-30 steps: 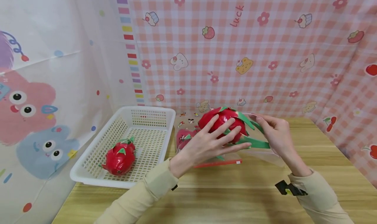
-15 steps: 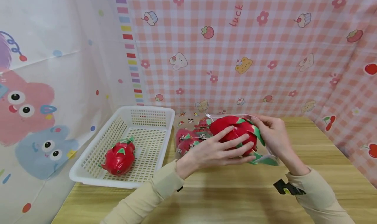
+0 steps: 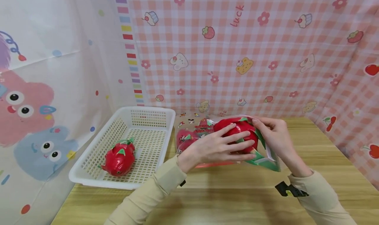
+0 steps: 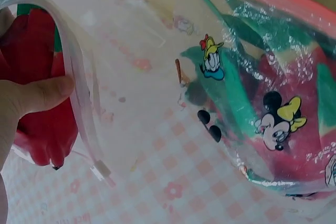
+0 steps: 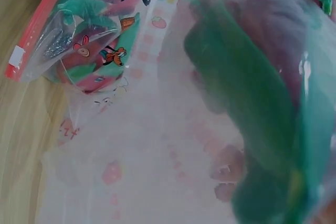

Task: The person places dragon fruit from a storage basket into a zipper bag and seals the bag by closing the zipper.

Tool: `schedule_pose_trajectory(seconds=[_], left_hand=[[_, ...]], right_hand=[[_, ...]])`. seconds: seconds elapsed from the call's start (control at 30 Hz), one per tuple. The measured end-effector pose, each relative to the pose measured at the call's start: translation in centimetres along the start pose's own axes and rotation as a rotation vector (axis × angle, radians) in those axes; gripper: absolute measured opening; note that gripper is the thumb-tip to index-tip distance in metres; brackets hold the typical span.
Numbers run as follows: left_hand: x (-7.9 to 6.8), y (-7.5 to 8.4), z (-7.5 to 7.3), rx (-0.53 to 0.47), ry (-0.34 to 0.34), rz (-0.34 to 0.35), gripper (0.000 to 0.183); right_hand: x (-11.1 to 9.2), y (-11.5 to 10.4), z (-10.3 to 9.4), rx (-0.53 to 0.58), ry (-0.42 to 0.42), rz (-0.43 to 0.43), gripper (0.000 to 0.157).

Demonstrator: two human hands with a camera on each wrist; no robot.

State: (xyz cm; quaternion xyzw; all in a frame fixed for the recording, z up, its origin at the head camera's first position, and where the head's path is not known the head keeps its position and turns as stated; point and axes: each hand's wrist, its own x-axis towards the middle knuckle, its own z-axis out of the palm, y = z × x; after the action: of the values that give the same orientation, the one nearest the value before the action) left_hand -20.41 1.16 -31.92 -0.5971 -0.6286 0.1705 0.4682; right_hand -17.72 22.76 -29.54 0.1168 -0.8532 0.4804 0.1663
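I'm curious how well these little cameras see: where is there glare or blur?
Head view: fairly sharp, small highlights on the glossy rounded red fruit in the white rectangular plastic basket; left wrist: white glints on the clear, cartoon-printed, red-edged plastic bag; right wrist: the long green leaf looks soft and hazy.

Reads "luck", then a partly cut-off word, on the checked cloth (image 3: 225,50), upper middle of the head frame; shows red lettering, too small to read, on the clear bag (image 3: 189,137), centre.

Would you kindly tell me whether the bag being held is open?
The bag is open: in the left wrist view, the red fruit sits uncovered beside the zip edge.
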Motion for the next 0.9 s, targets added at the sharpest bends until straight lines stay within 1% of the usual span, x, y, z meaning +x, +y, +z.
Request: schedule_pose_trajectory(seconds=[0.13, 0.23, 0.37, 0.47, 0.53, 0.63, 0.73, 0.8, 0.87, 0.9], left_hand=[[0.05, 0.07, 0.02, -0.01, -0.025, 0.01, 0.041], [0.26, 0.0, -0.08, -0.007, -0.073, 0.032, 0.041], [0.54, -0.19, -0.28, -0.006, -0.144, 0.047, 0.041], [0.58, -0.38, -0.38, -0.043, -0.185, 0.029, 0.042], [0.57, -0.48, -0.38, -0.079, -0.2, 0.007, 0.041], [0.53, -0.54, -0.25, -0.117, -0.204, -0.015, 0.038], [0.57, -0.43, -0.04, -0.099, -0.174, -0.021, 0.037], [0.6, -0.21, 0.14, -0.066, -0.145, -0.021, 0.036], [0.6, 0.05, 0.32, -0.032, -0.117, -0.019, 0.036], [0.61, 0.18, 0.35, -0.021, -0.113, -0.019, 0.036]], right_hand=[[-0.1, -0.31, 0.46, 0.093, -0.022, 0.03, 0.039], [-0.12, -0.24, 0.61, 0.146, -0.024, 0.031, 0.04], [-0.16, -0.03, 0.63, 0.15, -0.004, -0.006, 0.039], [-0.23, 0.02, 0.65, 0.131, 0.029, -0.047, 0.037], [-0.29, -0.02, 0.69, 0.116, 0.058, -0.085, 0.033], [-0.29, -0.1, 0.86, 0.107, 0.087, -0.151, 0.027], [-0.2, -0.12, 0.99, 0.13, 0.091, -0.189, 0.025], [-0.18, -0.12, 1.01, 0.133, 0.093, -0.177, 0.026], [-0.15, -0.15, 0.95, 0.138, 0.089, -0.142, 0.028], [-0.15, -0.16, 0.9, 0.14, 0.085, -0.123, 0.029]])
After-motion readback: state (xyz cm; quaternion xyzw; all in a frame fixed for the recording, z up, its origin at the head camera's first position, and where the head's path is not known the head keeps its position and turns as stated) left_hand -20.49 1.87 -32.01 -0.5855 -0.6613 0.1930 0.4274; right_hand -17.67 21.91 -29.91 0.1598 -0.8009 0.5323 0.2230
